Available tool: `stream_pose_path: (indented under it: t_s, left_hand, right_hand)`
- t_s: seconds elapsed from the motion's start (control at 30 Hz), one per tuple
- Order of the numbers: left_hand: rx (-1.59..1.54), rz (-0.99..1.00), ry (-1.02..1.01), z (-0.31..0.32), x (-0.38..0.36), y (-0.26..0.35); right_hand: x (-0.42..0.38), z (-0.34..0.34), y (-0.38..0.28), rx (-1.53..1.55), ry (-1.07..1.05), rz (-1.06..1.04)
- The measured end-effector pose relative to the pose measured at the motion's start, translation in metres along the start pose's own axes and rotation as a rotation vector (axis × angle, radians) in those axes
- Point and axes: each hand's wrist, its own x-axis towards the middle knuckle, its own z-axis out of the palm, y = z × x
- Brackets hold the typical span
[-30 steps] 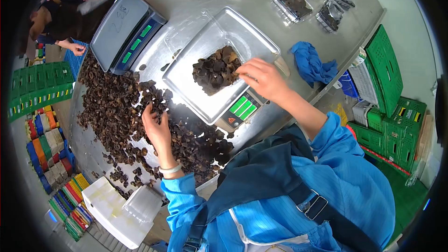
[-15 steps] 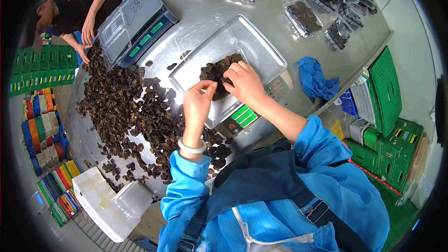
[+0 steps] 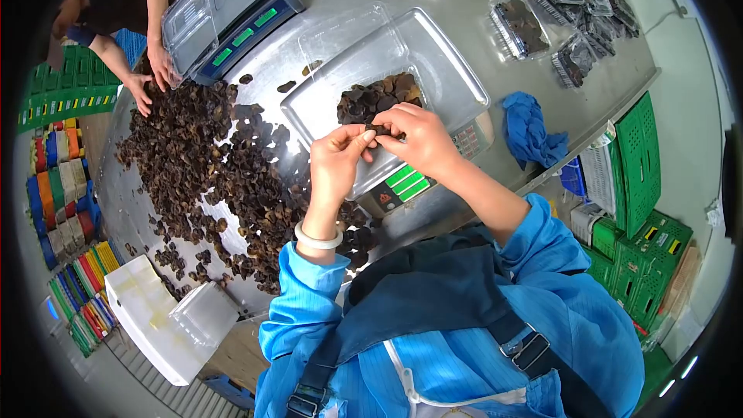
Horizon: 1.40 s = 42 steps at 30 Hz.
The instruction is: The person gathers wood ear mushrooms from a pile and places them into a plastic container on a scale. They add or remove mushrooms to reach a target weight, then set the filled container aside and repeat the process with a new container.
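My left hand (image 3: 334, 161), with a white bangle on the wrist, is closed in a pinch on a small dark mushroom piece (image 3: 378, 130). My right hand (image 3: 422, 138) pinches the same piece from the other side. It looks like wood ear, though the fingers partly cover it. Just beyond my fingertips, a heap of dark mushroom pieces (image 3: 379, 97) lies in a clear plastic box whose lid (image 3: 348, 37) is folded back. The box rests on the metal pan (image 3: 458, 77) of a scale with green displays (image 3: 406, 183).
A big loose pile of mushroom pieces (image 3: 186, 139) spreads to the left. A co-worker's hands (image 3: 151, 77) touch its far edge beside a second scale (image 3: 248, 39). Filled clear boxes (image 3: 520, 27) stand at the back right near a blue cloth (image 3: 532, 131). A white box (image 3: 147, 317) sits front left.
Both hands have come back slightly from the box and now meet on one mushroom piece in front of the heap. The co-worker's hands have shifted along the pile's edge.
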Motion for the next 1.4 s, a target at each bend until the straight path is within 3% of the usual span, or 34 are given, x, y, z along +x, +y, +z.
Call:
stream_pose_path:
  t_s: [0.17,0.27,0.37,0.57,0.63,0.77,0.87,0.97,1.07,1.13,1.2,1.27,1.33,1.4]
  left_hand:
    - [0.017,-0.004,-0.076,-0.007,-0.003,0.001]
    - [-0.045,0.0,-0.083,-0.007,-0.006,0.002]
    - [-0.101,-0.017,-0.073,-0.005,-0.01,0.006]
    - [-0.15,-0.018,-0.023,-0.003,-0.012,0.004]
    - [-0.143,-0.025,0.002,-0.004,-0.013,0.004]
    - [-0.127,-0.007,0.251,-0.031,-0.007,0.013]
    - [-0.2,0.047,0.333,-0.075,-0.005,-0.001]
    - [-0.121,0.063,0.513,-0.111,-0.018,-0.012]
    - [-0.071,0.127,0.595,-0.137,-0.019,-0.048]
    - [-0.159,0.166,0.615,-0.131,-0.009,-0.061]
    - [-0.137,0.148,0.609,-0.101,0.004,-0.041]
    - [0.024,0.251,0.45,-0.097,0.039,-0.058]
    - [-0.127,0.246,0.276,-0.068,0.062,-0.033]
    - [-0.395,0.043,0.209,-0.045,0.087,-0.016]
  right_hand:
    - [-0.001,-0.008,-0.013,0.242,-0.047,0.289]
    - [-0.001,-0.007,-0.016,0.342,-0.028,0.355]
    - [0.002,-0.013,-0.027,0.267,-0.035,0.32]
    - [0.0,-0.008,-0.022,-0.04,0.042,-0.036]
    - [0.001,-0.011,-0.018,-0.067,0.019,-0.037]
    - [0.014,-0.021,-0.006,-0.393,-0.113,-0.214]
    - [0.005,-0.036,0.001,-0.379,-0.144,-0.197]
    - [-0.021,-0.069,0.013,-0.351,0.168,-0.123]
    - [-0.056,-0.098,0.032,-0.149,0.105,0.283]
    - [-0.081,-0.104,0.042,-0.185,0.061,0.358]
    - [-0.09,-0.097,0.04,-0.166,0.024,0.385]
    - [-0.095,-0.091,0.033,-0.13,0.003,0.386]
    - [-0.093,-0.084,0.037,-0.131,-0.01,0.32]
    - [-0.081,-0.076,0.047,-0.112,0.035,0.267]
